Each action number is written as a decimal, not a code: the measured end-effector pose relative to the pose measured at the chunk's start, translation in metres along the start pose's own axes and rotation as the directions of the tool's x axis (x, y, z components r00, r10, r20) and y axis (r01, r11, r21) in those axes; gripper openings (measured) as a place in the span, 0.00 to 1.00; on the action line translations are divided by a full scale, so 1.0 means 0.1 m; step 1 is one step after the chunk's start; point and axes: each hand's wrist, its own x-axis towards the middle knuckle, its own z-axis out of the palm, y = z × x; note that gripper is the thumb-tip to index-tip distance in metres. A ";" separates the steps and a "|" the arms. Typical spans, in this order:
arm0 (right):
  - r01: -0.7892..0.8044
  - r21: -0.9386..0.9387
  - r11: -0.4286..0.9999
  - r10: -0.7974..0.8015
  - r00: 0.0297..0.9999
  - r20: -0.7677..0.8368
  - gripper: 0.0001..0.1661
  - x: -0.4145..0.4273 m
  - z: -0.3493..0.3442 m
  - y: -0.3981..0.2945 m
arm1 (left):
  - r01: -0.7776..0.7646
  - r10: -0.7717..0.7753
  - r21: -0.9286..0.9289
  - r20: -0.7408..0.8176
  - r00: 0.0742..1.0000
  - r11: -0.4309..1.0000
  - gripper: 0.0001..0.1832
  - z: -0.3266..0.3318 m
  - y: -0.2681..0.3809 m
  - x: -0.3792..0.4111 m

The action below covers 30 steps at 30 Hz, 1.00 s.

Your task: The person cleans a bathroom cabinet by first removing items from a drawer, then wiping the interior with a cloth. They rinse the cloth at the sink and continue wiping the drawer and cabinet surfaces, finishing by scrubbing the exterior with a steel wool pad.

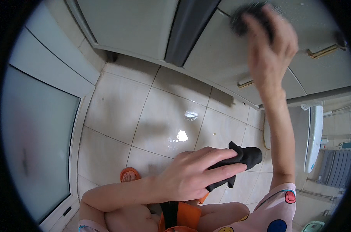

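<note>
At the upper right, my right hand (272, 49) presses a dark scrubbing pad (252, 18), blurred by motion, on a grey cabinet front (219, 49). Fine wet marks show on the surface around the pad. Lower down, in front of my body, my left hand (198, 171) grips a bunched black cloth (249, 158) between its fingers, held above the tiled floor. Two worn gold-coloured handles stand on the cabinet: one (326, 51) to the right of my right hand, the other (245, 84) just left of its wrist.
Pale floor tiles (166, 113) bear wet, shiny spots. A framed frosted-glass door (45, 139) is on the left. At the right are a white appliance or basin edge (314, 139) and a grey ribbed item (337, 168). My foot in an orange slipper (130, 175) rests below.
</note>
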 end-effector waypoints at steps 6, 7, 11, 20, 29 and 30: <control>0.130 0.218 0.967 -0.172 0.967 0.186 0.18 -0.74 0.70 -0.89 | -0.002 0.002 -0.016 -0.034 0.999 1.000 0.27 -0.03 -0.05 -0.02; 0.212 0.195 0.958 -0.263 0.922 0.286 0.20 -0.98 0.77 -1.08 | -0.006 0.006 0.000 -0.046 0.999 1.000 0.27 -0.02 -0.06 -0.03; 0.312 0.313 0.897 -0.440 0.693 0.571 0.30 -1.98 0.72 -1.12 | -0.013 0.015 0.017 -0.072 0.997 1.000 0.27 0.04 -0.04 -0.11; 0.279 0.276 0.920 -0.380 0.807 0.452 0.24 -1.58 0.82 -1.27 | -0.002 0.002 -0.034 0.001 1.000 0.999 0.25 0.18 -0.08 -0.02; 0.128 0.219 0.967 -0.218 0.860 0.461 0.29 -3.09 0.08 -0.24 | 0.153 -0.157 0.036 0.186 0.970 0.988 0.24 0.23 -0.16 -0.18; 0.185 0.178 0.967 -0.254 0.782 0.569 0.32 -3.23 -0.13 -0.08 | 0.184 -0.188 0.041 0.202 0.961 0.982 0.24 0.20 -0.16 -0.20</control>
